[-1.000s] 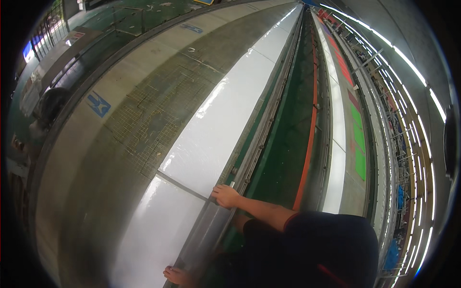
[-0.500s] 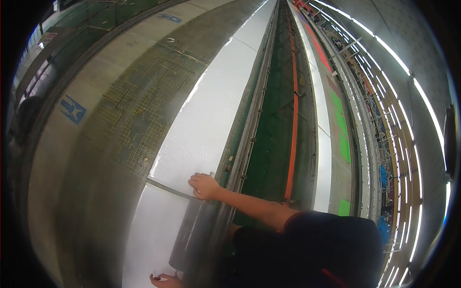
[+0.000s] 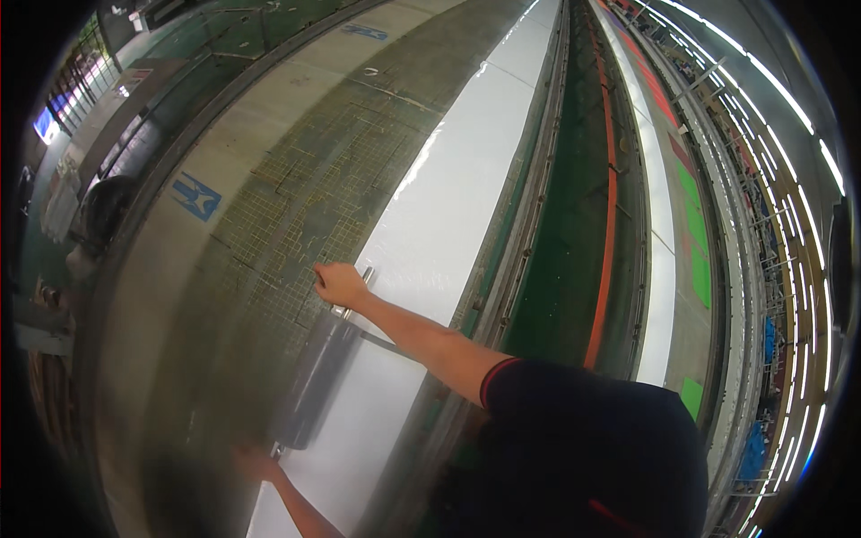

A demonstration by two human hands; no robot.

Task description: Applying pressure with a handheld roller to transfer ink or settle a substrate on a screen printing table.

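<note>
A grey cylindrical roller [image 3: 319, 377] with a metal shaft at each end lies diagonally across a long white sheet [image 3: 448, 197]. My right hand [image 3: 339, 284] grips the roller's far-end shaft with curled fingers. My left hand [image 3: 257, 459] is at the near-end shaft, blurred, so its fingers are unclear. A dark joint crosses the white sheet just beside the roller, partly hidden by my right forearm. Left of the sheet, the stained grey table surface [image 3: 300, 188] carries worn yellow grid marks.
A metal rail [image 3: 502, 296] runs along the table's right edge, beside a green floor strip and a long orange bar [image 3: 606, 260]. A parallel table carries white, red and green panels [image 3: 691, 215]. Railings and equipment stand at the far left, under lights at right.
The roller and both my hands have moved left, from the sheet's right edge across to its left edge. My right hand has also moved up in the view.
</note>
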